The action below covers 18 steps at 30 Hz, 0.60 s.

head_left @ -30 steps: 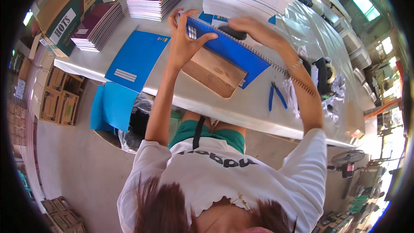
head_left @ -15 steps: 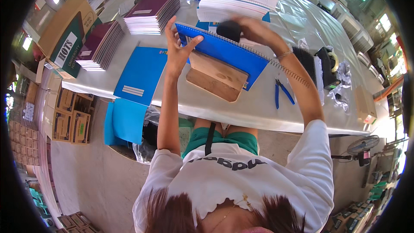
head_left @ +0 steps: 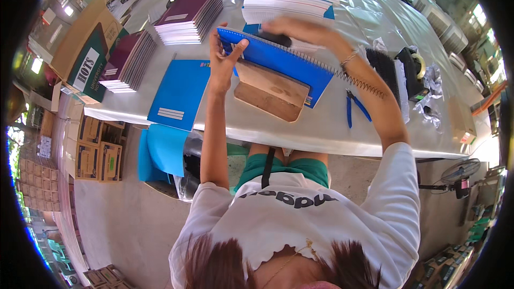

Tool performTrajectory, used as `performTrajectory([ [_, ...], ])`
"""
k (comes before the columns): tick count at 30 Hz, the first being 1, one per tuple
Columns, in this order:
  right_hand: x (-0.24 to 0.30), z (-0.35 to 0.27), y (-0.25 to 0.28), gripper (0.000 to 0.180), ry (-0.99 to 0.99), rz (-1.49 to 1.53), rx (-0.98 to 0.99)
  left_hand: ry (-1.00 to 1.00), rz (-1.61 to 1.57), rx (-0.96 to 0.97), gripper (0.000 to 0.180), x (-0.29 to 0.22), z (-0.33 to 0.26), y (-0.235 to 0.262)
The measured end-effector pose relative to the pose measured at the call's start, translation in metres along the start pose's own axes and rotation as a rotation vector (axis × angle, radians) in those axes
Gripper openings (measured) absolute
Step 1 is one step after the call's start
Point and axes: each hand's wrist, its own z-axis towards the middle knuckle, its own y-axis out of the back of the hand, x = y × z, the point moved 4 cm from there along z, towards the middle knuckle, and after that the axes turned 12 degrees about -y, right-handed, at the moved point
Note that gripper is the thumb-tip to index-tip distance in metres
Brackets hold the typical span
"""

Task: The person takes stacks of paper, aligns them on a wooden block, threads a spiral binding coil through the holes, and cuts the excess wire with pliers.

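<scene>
Pale tabletop (head_left: 321, 129); right hand (head_left: 297, 29) now farther left beyond blue notebook (head_left: 284, 60)

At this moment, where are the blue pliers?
In the head view, the blue pliers lie on the table, right of the wooden stand and left of the black tape dispenser.
</scene>
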Motion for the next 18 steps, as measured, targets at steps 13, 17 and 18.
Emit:
performTrajectory([
  [13,-0.023,0.002,-0.020,0.039,-0.312,-0.079,-0.052,0.080,-0.113,-0.020,0.048,0.001,-0.010,0.001],
  [17,0.004,-0.003,0.007,0.044,-0.094,0.847,-0.052,0.104,-0.158,-0.034,0.043,0.007,-0.012,0.010],
  [18,0.016,0.008,-0.005,0.045,-0.160,0.396,-0.047,0.122,-0.181,-0.033,0.043,0.008,-0.012,0.016],
])
